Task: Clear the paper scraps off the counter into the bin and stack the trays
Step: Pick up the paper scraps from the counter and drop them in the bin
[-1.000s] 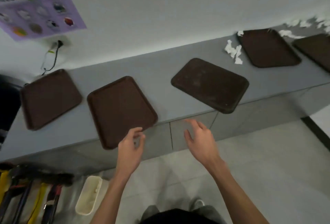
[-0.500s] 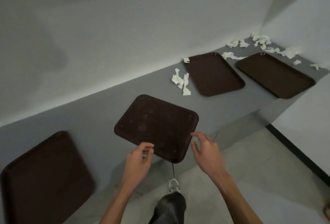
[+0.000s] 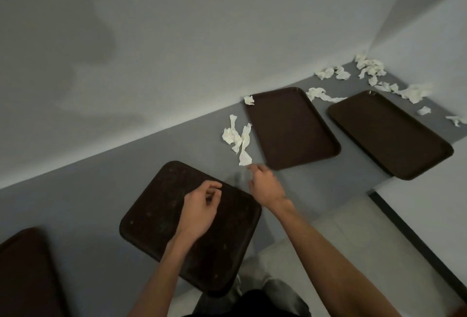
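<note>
Several white paper scraps [image 3: 237, 137] lie in a cluster on the grey counter [image 3: 88, 205], left of the middle brown tray [image 3: 290, 127]. My right hand [image 3: 265, 186] stretches toward them, its fingertips at the lowest scrap and its thumb held apart. My left hand [image 3: 199, 208] hovers over the near brown tray [image 3: 156, 218], fingers loosely curled and holding nothing. That tray overhangs the counter's front edge. A third tray [image 3: 389, 134] lies at the right, and a fourth tray [image 3: 22, 273] is cut off at the left. More scraps [image 3: 369, 68] litter the far right corner. No bin is in view.
A pale wall runs along the back of the counter and meets a side wall at the right corner. Light floor tiles [image 3: 353, 235] with a dark skirting strip lie below the counter's right end. My legs show at the bottom.
The view has swung right and closer to the counter. My right hand has moved from the near tray's front edge up to the scrap cluster. My left hand now hangs over the near tray.
</note>
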